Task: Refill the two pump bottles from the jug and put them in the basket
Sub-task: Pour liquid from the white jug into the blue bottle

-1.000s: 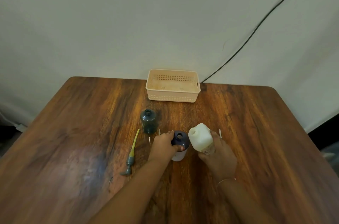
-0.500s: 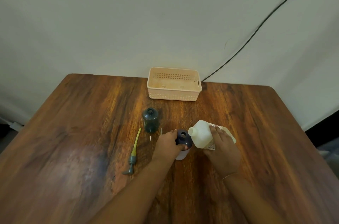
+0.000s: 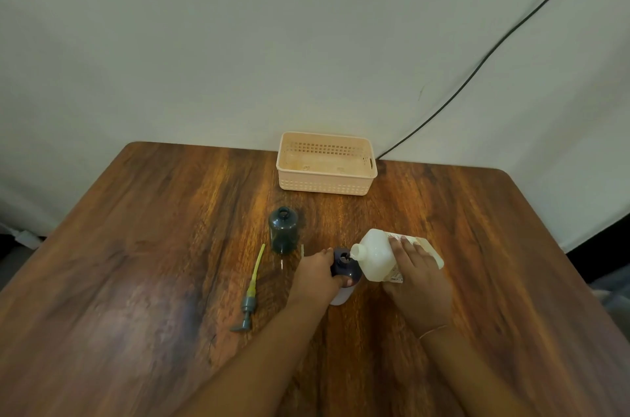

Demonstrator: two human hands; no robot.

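The white jug [image 3: 376, 254] is held tipped on its side in the grip of the right hand [image 3: 417, 283], its open spout lowered to the mouth of a dark pump bottle [image 3: 345, 266] that stands near the middle of the table [image 3: 136, 246], toward the near edge. That bottle is steadied upright by the left hand [image 3: 315, 275], whose grip is closed around its shoulder; a pale lower part of the bottle is seen below the fingers. A second dark bottle [image 3: 283, 230], uncapped and upright, is set just beyond and to the left, apart from both hands. A pump head with a yellow tube [image 3: 250, 293] is laid flat on the table left of the held bottle. The peach basket [image 3: 327, 183] is placed at the far edge, against the wall, with nothing seen inside it. A black cable [image 3: 494, 48] is run down the wall behind it.
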